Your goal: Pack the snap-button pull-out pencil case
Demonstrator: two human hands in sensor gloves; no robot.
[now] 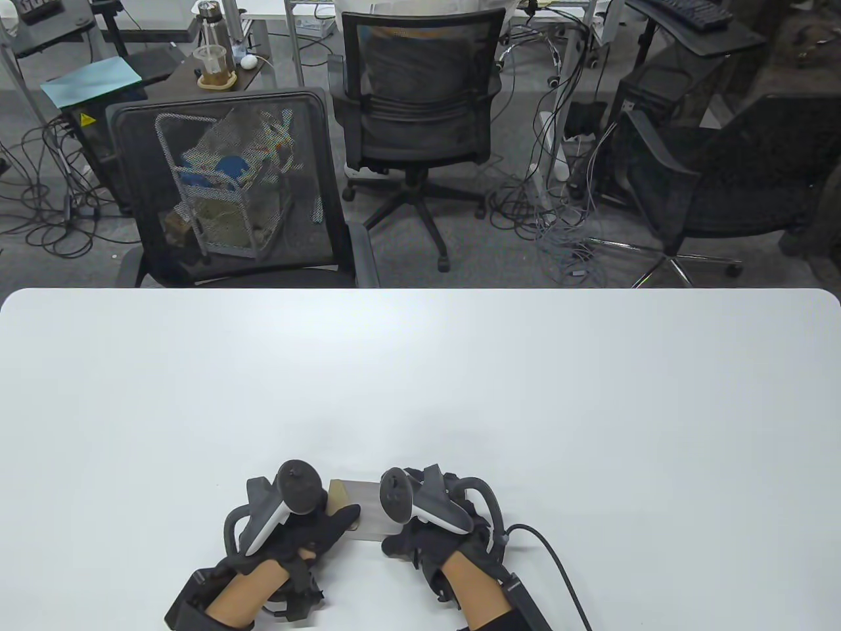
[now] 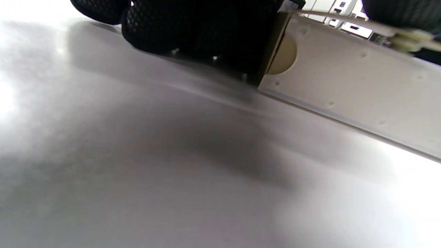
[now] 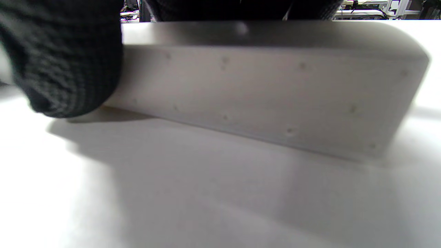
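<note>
A grey, box-shaped pencil case (image 1: 363, 505) lies on the white table (image 1: 420, 381) near the front edge, between both hands. Its tan inner part (image 1: 340, 494) shows at its left end. My left hand (image 1: 328, 522) holds that left end; in the left wrist view its fingers (image 2: 193, 31) cover the end next to a round cream cut-out (image 2: 284, 57) in the grey sleeve (image 2: 355, 89). My right hand (image 1: 420, 526) holds the right end; in the right wrist view a gloved finger (image 3: 65, 65) presses on the case's side (image 3: 262, 93). The case's top is mostly hidden by the trackers.
Wide bare tabletop stretches behind and to both sides of the hands. A cable (image 1: 558, 565) runs from the right wrist toward the front edge. Office chairs (image 1: 414, 98) stand beyond the table's far edge.
</note>
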